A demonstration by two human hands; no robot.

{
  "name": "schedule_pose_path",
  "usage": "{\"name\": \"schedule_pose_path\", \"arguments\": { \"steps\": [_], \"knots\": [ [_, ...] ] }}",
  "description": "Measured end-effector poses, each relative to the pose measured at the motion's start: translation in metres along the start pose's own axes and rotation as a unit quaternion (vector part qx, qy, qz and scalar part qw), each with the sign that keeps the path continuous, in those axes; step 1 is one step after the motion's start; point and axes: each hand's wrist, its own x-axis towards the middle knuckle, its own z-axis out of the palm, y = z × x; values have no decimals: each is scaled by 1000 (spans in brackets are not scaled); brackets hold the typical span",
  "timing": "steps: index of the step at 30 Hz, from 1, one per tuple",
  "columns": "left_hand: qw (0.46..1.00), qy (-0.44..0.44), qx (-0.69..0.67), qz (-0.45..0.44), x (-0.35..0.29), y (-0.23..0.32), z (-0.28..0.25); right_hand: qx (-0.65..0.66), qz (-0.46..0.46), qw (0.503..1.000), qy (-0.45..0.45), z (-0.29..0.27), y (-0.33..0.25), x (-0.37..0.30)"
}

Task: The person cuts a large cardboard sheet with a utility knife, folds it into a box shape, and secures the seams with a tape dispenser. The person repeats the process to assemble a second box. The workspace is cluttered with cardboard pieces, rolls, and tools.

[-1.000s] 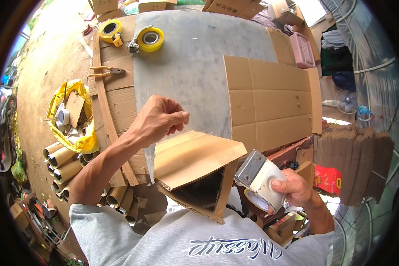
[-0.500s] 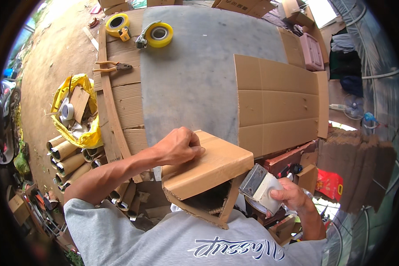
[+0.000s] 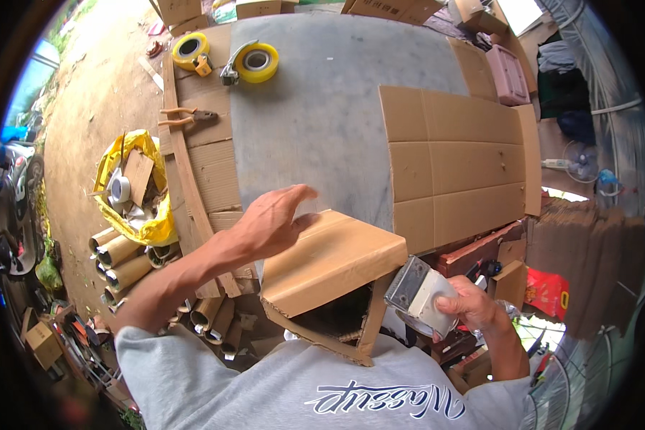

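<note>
An open-ended cardboard box [image 3: 337, 258] stands against my front, its folded top toward the table and its dark hollow end facing me. My left hand [image 3: 278, 218] is over the box's far left edge, thumb and forefinger spread, holding nothing; whether the thumb brushes the cardboard I cannot tell. In my right hand [image 3: 469, 304] is a white hand-held tool [image 3: 431, 297] with a flat dark-grey front, which looks like a tape dispenser. It sits close to the box's right side, my fingers wrapped round its body.
Flattened cardboard [image 3: 462, 165] covers the right of the grey tabletop [image 3: 315, 122]. Tape rolls [image 3: 256, 62] and pliers [image 3: 190, 117] lie at the far left. Beside the table are a yellow sack [image 3: 154, 233] of scraps and several cardboard tubes [image 3: 129, 272].
My left hand has lifted off the box's top and moved slightly away and left, its curled fingers now spread. My right hand keeps its hold on the white tool.
</note>
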Motion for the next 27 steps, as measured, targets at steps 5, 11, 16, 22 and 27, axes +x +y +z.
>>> {"name": "schedule_pose_path", "arguments": {
  "steps": [5, 11, 16, 22, 27],
  "knots": [
    [970, -245, 4, -8, -38, 86, -12, -5, -37, 999, -24, 4, 5, -2],
    [962, 1, 273, 5, -94, 178, 23, -34, -143, 988, -52, -6, 17, 12],
    [920, 155, 348, -94, -99, 184, 112, -42, -193, 977, -87, -7, 31, 23],
    [867, 321, 378, -56, -84, 174, 140, -23, -225, 969, -101, -15, 57, 26],
    [838, 330, 434, -15, -75, 162, 155, -12, -245, 965, -91, -33, 103, 11]
  ]
}}
